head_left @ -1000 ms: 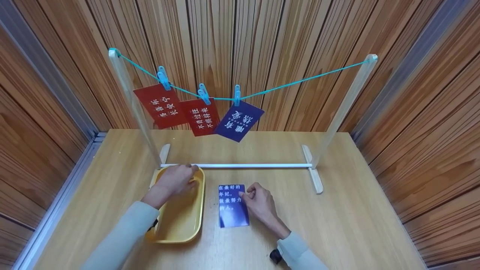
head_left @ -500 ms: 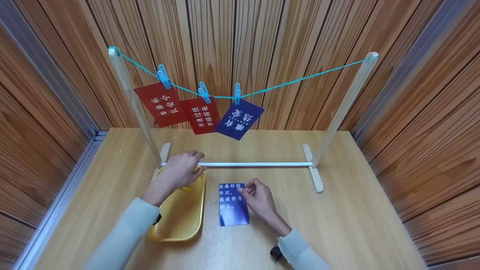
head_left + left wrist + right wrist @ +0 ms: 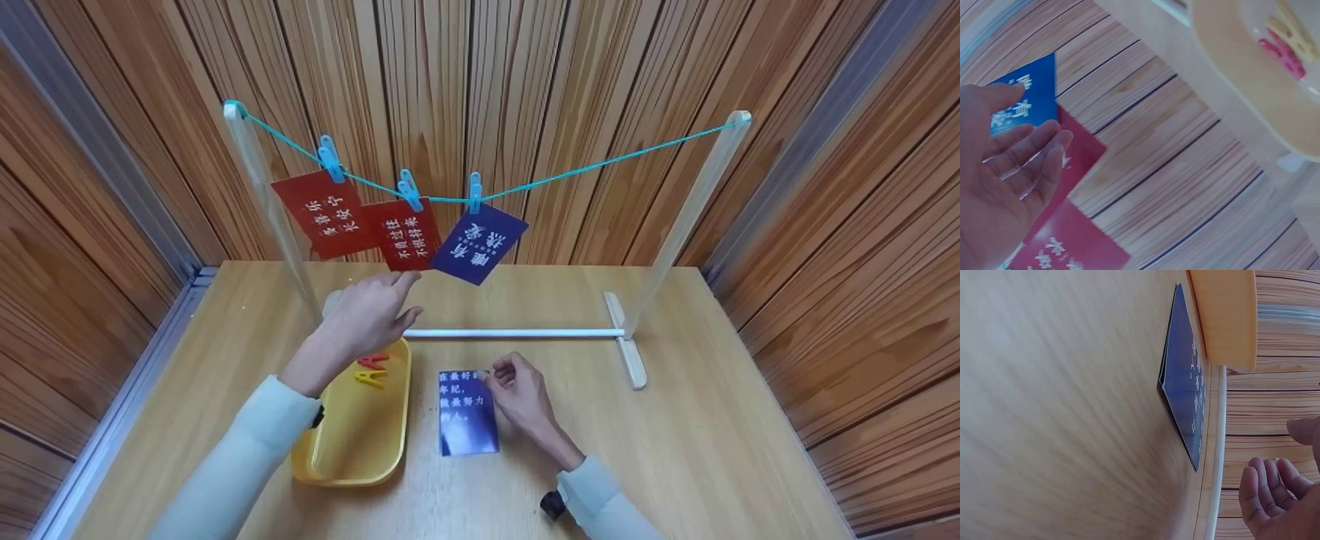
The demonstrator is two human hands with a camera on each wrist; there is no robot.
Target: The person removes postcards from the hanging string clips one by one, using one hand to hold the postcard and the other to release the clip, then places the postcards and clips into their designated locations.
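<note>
My left hand (image 3: 365,313) hovers above the far end of a yellow tray (image 3: 406,420), with loosely bent fingers and nothing between them in the left wrist view. A yellow clothespin (image 3: 370,378) and a red clothespin (image 3: 373,361) lie in that tray. On the table to its right is a blue card (image 3: 466,431) with white writing; its edge looks layered in the right wrist view. My right hand (image 3: 520,394) is over the card's upper right corner. In the right wrist view its thumb and fingers stand apart, and no held thing shows.
Two white posts carry a green string (image 3: 600,163) behind the tray, joined low down by a white rod (image 3: 517,333). Blue clothespins (image 3: 475,193) hold two red cards (image 3: 409,236) and a dark blue card (image 3: 480,244) on the string. Wood-patterned walls enclose the table.
My left hand has risen out of the tray and moved away toward the hanging cards, uncovering the yellow and red clothespins. My right hand has barely moved, and the card on the table stays put.
</note>
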